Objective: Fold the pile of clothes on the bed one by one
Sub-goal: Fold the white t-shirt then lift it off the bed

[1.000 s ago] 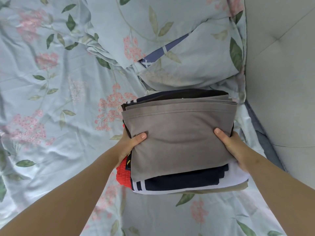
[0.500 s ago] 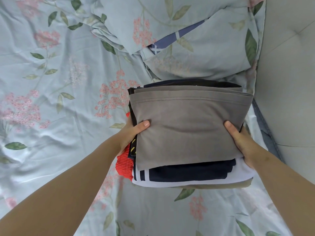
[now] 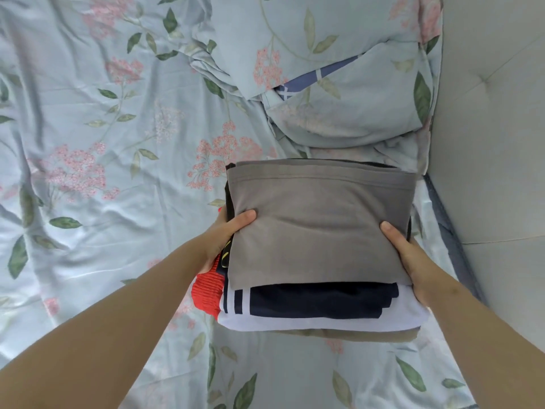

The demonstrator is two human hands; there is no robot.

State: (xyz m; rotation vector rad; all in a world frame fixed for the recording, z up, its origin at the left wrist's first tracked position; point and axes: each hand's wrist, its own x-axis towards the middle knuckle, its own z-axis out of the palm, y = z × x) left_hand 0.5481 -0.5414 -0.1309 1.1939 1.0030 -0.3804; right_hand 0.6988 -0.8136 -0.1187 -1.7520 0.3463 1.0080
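— Where are the clothes?

— In a folded stack on the right side of the bed, over the floral sheet, just in front of the pillow and beside the grey headboard. I cannot tell whether it rests on the sheet or is held just clear of it.

— What is in the stack?

— A grey piece lies on top. Under it, at the near edge, come a navy piece with white stripes, a white piece and a tan piece at the bottom. A red knit sticks out at the left, and a black piece shows at the far left corner.

— And the hands?

— The left hand grips the stack's left side, thumb laid over the grey piece; its fingers are hidden under or behind the clothes. The right hand clasps the right side the same way, thumb on top of the grey piece, fingers out of sight below.

— Does anything here hold something?

— The floral pillowcase gapes at its opening, and a blue inner cover with white lines shows inside it.
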